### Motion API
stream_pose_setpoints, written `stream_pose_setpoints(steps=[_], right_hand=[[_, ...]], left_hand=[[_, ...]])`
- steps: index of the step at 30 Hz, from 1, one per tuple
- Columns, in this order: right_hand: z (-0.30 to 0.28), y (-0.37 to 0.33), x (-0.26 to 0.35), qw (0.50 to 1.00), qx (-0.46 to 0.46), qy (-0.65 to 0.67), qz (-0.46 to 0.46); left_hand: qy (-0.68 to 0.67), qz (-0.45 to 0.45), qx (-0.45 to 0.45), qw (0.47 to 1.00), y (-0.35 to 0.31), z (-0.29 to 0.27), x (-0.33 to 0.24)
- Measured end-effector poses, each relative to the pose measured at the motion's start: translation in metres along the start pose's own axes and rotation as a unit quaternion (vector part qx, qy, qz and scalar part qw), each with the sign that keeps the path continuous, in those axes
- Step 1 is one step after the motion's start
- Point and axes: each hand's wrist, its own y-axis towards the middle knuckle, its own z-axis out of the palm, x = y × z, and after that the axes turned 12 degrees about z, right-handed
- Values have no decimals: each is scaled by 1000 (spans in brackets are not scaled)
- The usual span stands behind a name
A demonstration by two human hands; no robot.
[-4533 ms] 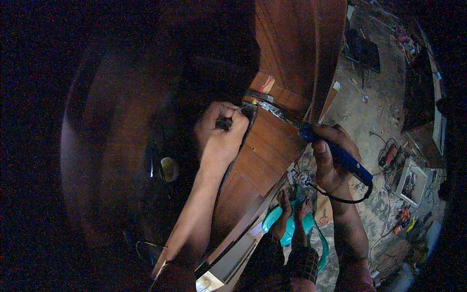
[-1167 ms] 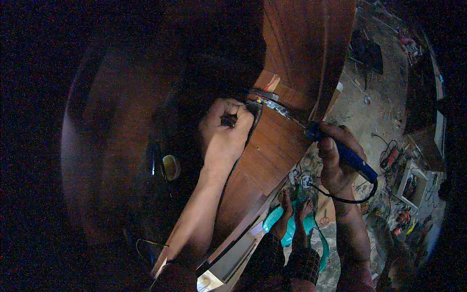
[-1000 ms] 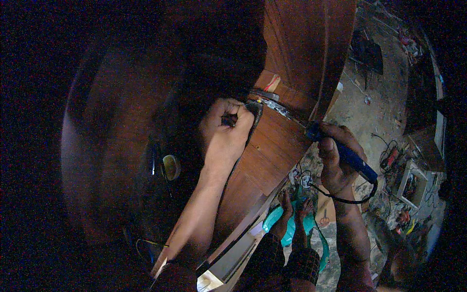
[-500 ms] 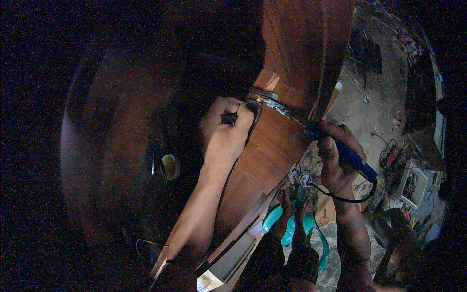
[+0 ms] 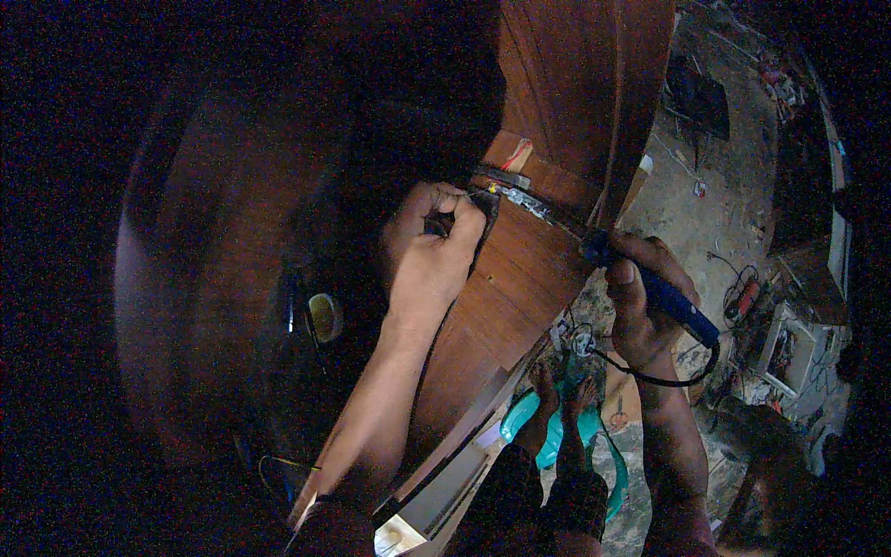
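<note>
In my right hand (image 5: pixel 645 297) is a soldering iron (image 5: pixel 682 318) with a dark blue handle and a black cord looping below. It points up and left across the brown wooden board (image 5: pixel 501 288). A shiny silvery piece (image 5: pixel 527 201) with a small yellow spot at its left end lies along that line; whether it is part of the iron I cannot tell. My left hand (image 5: pixel 436 227) is at the board's left edge beside the yellow spot. Its thumb and fingertips are pinched on a thin strand like wire, mostly lost in the dark.
A pale round object (image 5: pixel 324 317) sits in the dark space at left. Below the board are my feet in turquoise slippers (image 5: pixel 551 436). On the floor at right lie a white frame-like box (image 5: pixel 791 351), tangled cables and a red tool (image 5: pixel 745 299). A blurred brown shape (image 5: pixel 775 473) is at lower right.
Both hands have barely moved. The thin strand near the yellow spot shows less plainly now. The blurred brown shape at lower right has shifted.
</note>
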Motion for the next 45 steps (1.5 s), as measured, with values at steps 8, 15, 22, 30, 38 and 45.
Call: stream_pose_setpoints(steps=[8,15,22,30,38,45], right_hand=[[0,1,3,1000,2,-12,-9],[-2,0,3,999,-2,-39,-11],[-2,3,0,1000,3,-12,-21],[-3,1,1,999,0,-32,-9],[-5,0,4,999,-3,-33,20],[-4,-4,5,998,-13,-50,21]], left_hand=[[41,37,-6,998,1,1,-1],[44,28,1,999,-1,3,2],[-11,42,6,999,0,5,3],[-24,43,17,999,1,4,-1],[-52,1,66,997,0,4,0],[-65,-32,89,993,-2,3,-4]])
